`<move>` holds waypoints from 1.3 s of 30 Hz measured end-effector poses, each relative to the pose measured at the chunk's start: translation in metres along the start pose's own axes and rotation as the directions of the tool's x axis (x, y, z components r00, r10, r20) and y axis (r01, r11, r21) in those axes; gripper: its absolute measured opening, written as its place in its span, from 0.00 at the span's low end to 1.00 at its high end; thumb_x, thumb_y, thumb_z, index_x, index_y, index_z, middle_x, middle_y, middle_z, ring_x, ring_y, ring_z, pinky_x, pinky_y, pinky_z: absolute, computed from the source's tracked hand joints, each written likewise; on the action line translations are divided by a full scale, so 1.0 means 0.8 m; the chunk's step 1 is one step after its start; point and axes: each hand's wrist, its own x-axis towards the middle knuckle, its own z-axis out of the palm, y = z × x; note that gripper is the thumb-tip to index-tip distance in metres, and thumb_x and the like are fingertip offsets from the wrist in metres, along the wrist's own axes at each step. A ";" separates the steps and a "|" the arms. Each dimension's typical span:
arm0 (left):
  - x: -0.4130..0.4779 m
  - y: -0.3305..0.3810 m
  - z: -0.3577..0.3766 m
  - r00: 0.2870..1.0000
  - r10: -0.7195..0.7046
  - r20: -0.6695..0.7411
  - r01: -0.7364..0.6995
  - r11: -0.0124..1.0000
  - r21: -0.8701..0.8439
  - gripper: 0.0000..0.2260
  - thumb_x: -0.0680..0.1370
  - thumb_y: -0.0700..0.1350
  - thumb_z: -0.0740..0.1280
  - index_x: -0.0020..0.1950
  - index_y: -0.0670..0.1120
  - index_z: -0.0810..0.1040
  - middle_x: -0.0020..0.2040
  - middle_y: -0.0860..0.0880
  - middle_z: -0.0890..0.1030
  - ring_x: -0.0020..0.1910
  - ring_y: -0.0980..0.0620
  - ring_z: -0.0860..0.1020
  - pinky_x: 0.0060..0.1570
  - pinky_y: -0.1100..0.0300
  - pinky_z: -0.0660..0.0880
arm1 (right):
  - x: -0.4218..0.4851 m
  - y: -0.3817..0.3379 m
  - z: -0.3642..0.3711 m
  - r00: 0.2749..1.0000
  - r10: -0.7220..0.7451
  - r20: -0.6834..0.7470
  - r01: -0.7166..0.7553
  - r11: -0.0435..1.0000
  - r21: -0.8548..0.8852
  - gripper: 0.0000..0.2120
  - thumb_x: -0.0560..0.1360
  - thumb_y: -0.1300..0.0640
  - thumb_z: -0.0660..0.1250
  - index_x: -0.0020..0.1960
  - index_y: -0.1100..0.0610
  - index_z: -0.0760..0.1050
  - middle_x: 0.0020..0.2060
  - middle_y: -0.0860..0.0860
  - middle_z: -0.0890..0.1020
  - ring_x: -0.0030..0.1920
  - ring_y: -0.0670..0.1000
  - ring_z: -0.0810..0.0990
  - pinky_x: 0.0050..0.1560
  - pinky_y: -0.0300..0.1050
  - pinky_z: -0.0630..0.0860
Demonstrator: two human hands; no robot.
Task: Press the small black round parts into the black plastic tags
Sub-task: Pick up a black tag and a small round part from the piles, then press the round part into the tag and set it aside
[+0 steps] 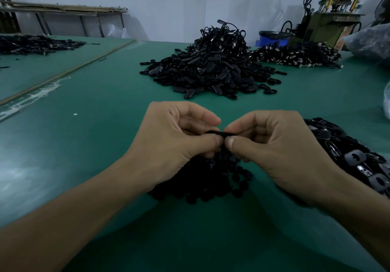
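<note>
Both hands meet over the green table (pixel 88 145) and pinch one black plastic tag (pixel 219 133) between thumbs and forefingers. My left hand (pixel 173 138) holds its left end, my right hand (pixel 272 143) its right end, thumbs nearly touching. Most of the tag is hidden by the fingers, and no round part shows on it. Directly below the hands lies a heap of small black round parts (pixel 211 183). A pile of black tags (pixel 354 162) sits under and beside my right wrist.
A tall mound of black tags (pixel 209 71) rises at the table's middle. Behind it to the right lies a pile of tags with metal ends (pixel 295 55). Another flat pile (pixel 35 44) lies far left. A machine (pixel 329 14) and blue bin (pixel 272 38) stand at the back right.
</note>
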 end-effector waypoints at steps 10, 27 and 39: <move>0.085 -0.040 -0.068 0.896 -0.020 -0.444 0.133 0.965 0.226 0.07 0.72 0.37 0.78 0.42 0.48 0.84 0.35 0.50 0.86 0.36 0.51 0.86 0.49 0.53 0.84 | 0.014 0.027 -0.046 0.995 -0.063 -0.081 -0.028 0.597 -0.802 0.15 0.81 0.56 0.62 0.66 0.52 0.78 0.57 0.50 0.80 0.59 0.52 0.76 0.63 0.48 0.73; 0.122 -0.073 -0.086 0.892 -0.033 -0.451 0.314 0.763 0.565 0.01 0.77 0.50 0.73 0.46 0.54 0.83 0.53 0.52 0.84 0.54 0.49 0.80 0.58 0.51 0.77 | 0.011 0.023 -0.049 0.991 0.122 0.046 -0.015 0.458 -0.889 0.22 0.73 0.34 0.57 0.59 0.44 0.78 0.50 0.41 0.75 0.53 0.48 0.72 0.59 0.47 0.72; 0.036 -0.046 -0.049 0.921 -0.099 -0.376 0.273 0.855 0.441 0.11 0.82 0.60 0.59 0.52 0.57 0.76 0.54 0.55 0.79 0.49 0.57 0.77 0.60 0.46 0.73 | 0.023 0.041 -0.054 0.999 0.045 0.006 -0.025 0.642 -0.766 0.10 0.73 0.41 0.71 0.39 0.44 0.72 0.39 0.41 0.76 0.42 0.40 0.72 0.42 0.45 0.71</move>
